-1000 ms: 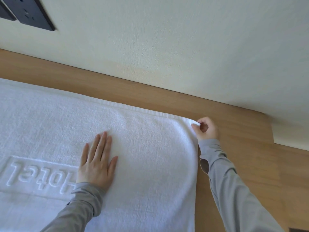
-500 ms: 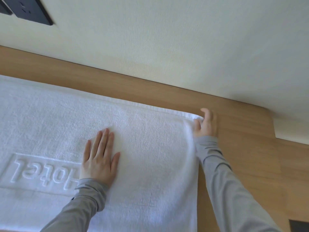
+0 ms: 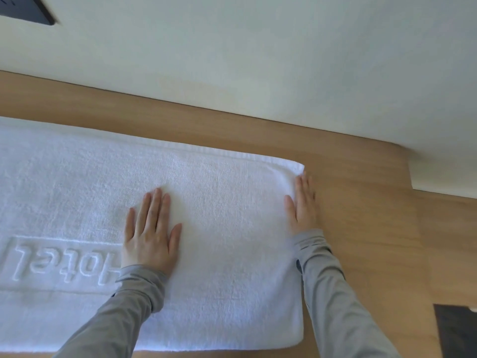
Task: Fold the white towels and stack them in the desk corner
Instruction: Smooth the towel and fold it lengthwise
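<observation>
Towel [image 3: 227, 228]: white terry cloth, looped nap, matt; raised lettering lower left, flat woven band along upper edge.
Desk [image 3: 361, 228]: wood-look top w/ fine grain, smooth, low sheen.
Wall [image 3: 258, 60]: pale paint, matt, faint texture.
Sleeves [image 3: 333, 293]: grey knit fabric, smooth, matt.
Panel [image 3: 38, 14], upper left: dark, smooth, matt.

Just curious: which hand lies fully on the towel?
The left hand, flat on the towel beside the Hotel lettering; the right hand lies along the towel's right edge, partly over the desk.

Wooden desk [image 3: 361, 228]: far edge abuts the wall [image 3: 258, 60]. One white towel [image 3: 227, 254] lies flat directly on it, covering left and centre. Bare wood shows along the far edge and right side.
</observation>
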